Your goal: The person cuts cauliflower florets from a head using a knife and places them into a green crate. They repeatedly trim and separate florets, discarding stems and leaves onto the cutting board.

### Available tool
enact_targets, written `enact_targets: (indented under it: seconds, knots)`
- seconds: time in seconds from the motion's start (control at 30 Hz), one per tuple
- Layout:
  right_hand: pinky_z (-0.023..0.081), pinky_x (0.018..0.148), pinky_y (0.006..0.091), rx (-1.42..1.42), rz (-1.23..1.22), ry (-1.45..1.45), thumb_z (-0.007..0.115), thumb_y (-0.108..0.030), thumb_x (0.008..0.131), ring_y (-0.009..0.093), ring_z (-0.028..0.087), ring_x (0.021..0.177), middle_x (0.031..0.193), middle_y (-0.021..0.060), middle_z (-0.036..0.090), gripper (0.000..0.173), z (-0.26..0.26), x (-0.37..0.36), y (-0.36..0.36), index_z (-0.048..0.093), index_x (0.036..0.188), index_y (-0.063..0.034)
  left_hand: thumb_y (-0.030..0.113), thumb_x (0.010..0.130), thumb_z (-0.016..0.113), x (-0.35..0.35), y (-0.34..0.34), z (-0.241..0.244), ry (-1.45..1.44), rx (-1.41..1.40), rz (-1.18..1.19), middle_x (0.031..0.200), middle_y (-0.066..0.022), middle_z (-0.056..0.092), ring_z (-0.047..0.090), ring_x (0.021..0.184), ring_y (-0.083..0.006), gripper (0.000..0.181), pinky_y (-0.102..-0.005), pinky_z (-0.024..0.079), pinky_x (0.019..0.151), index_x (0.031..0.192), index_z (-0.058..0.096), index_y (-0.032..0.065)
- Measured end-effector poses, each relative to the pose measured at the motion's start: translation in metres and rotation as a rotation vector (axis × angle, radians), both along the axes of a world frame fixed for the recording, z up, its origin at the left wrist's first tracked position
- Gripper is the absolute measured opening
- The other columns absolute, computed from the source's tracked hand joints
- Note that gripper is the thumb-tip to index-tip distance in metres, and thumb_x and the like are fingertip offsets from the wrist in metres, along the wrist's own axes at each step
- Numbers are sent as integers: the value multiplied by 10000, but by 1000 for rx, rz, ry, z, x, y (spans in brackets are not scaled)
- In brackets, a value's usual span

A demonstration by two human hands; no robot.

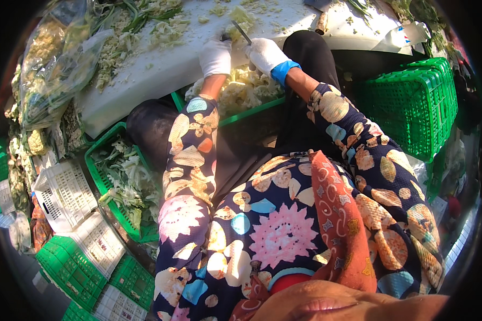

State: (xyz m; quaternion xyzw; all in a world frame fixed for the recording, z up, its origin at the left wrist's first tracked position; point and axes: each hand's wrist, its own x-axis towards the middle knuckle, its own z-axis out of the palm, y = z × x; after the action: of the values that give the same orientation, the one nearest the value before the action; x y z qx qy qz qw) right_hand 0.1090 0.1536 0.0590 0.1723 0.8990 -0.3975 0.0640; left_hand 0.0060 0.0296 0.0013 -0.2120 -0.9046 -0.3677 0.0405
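My right hand (265, 54), in a white glove with a blue cuff, is closed around a knife. The narrow knife blade (241, 32) points up and to the left over the white work surface (160, 74). Beside it my left hand (216, 58), also white-gloved, rests at the surface's near edge. Its fingers are mostly hidden, and a small dark patch shows at the fingertips; what it grips is unclear. A pale cauliflower piece (243, 19) lies by the blade tip. Below both hands, between the knees, a green crate (251, 112) holds cut cauliflower florets (241, 90).
Clear plastic bags of cauliflower (56, 68) stand at left. A green crate (104, 180) of leaf trimmings sits by the left knee, near white crates (66, 194). An upturned green crate (409, 106), a plastic bottle (411, 34) and a wooden handle (321, 23) are at right.
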Motion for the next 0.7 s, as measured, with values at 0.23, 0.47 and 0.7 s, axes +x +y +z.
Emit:
enact_targets:
  seconds: [0.23,0.47,0.7]
  knots:
    - [566,766,413,486,416,-81,667,-93,758,366,694,838,855,196,706,139,-7,-20,6,751,843,-22,345,878,635,-7,0,-3,-53,-104,24,900,-167,709,693,829,-375,296,-437,552,721,1137,715,226]
    - [562,742,406,364,327,-73,606,-175,851,343,700,824,878,191,718,213,-32,-22,8,734,901,-12,285,862,602,2,5,8,-56,-60,27,828,-208,698,690,800,-402,298,-483,544,729,1105,726,165]
    - [500,474,333,-556,-326,-104,511,-284,996,208,624,471,717,150,714,373,17,26,11,685,944,42,329,876,623,4,-9,6,-77,-254,-3,895,-247,693,676,875,-438,297,-506,542,762,1049,669,92]
